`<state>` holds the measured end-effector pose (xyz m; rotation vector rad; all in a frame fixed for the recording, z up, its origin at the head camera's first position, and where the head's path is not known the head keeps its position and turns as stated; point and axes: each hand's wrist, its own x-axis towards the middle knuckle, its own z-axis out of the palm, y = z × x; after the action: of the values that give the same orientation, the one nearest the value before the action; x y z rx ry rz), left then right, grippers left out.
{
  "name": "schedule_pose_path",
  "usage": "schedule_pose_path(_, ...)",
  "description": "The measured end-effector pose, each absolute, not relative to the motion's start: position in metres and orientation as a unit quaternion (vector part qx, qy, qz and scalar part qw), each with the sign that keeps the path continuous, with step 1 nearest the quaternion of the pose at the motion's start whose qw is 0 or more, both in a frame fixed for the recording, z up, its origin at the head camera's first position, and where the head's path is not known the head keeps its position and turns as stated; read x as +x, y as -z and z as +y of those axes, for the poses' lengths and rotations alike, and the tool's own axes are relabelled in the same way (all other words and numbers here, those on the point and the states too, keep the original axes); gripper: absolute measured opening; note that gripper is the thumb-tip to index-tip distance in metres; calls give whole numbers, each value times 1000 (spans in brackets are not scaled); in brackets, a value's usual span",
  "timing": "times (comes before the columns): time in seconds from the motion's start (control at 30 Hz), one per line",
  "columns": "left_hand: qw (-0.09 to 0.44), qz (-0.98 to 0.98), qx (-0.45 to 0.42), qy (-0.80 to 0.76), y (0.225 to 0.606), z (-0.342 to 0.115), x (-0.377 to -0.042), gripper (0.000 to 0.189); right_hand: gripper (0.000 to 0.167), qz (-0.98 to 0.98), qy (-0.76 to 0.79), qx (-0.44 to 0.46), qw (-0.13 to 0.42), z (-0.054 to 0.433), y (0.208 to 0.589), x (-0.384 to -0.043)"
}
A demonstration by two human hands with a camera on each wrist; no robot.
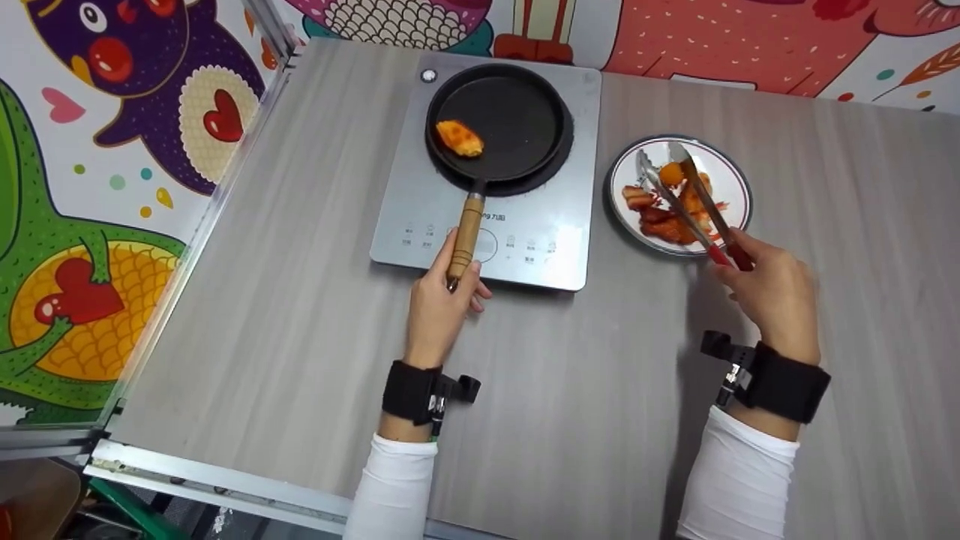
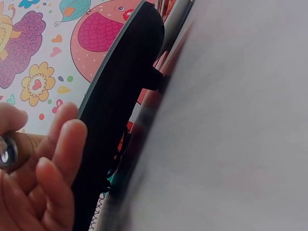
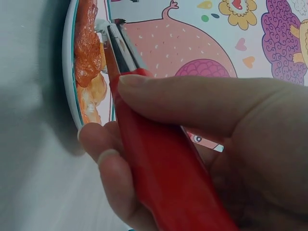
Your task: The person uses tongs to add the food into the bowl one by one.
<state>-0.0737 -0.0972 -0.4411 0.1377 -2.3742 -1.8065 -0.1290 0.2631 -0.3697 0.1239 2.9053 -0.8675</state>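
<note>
My left hand [image 1: 442,300] grips the wooden handle [image 1: 467,236] of a black frying pan [image 1: 517,112]. In the pan's left part lies one orange-yellow piece of food [image 1: 460,139]. My right hand [image 1: 776,289] holds metal tongs [image 1: 701,199] with red grips, seen close in the right wrist view as a red grip [image 3: 159,159]. The tongs' tips are spread over a white plate [image 1: 739,195] of reddish and orange food pieces [image 1: 667,225]. Whether the tips touch a piece I cannot tell. Curled fingers [image 2: 67,149] of the left hand show in the left wrist view.
Under the pan is a silver induction cooker [image 1: 555,247], its dark edge [image 2: 110,110] close in the left wrist view. Both stand on a grey wood-grain table [image 1: 300,300]. Cartoon-printed panels [image 1: 712,37] border the back and left. A metal rail [image 1: 225,484] runs along the front edge.
</note>
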Motion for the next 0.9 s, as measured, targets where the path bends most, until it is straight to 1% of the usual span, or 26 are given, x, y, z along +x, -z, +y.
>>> schedule_pose_path(0.37, 71, -785, 49, 614, 439, -98, -74, 63, 51, 950, 301, 40, 69, 266, 368, -126)
schedule_pose_path(0.67, 80, -782, 43, 617, 409, -92, -65, 58, 50, 949, 306, 43, 66, 266, 367, -125)
schedule_pose_path(0.9, 76, -783, 47, 616, 406, -91, -63, 57, 50, 949, 305, 53, 61, 266, 366, -125)
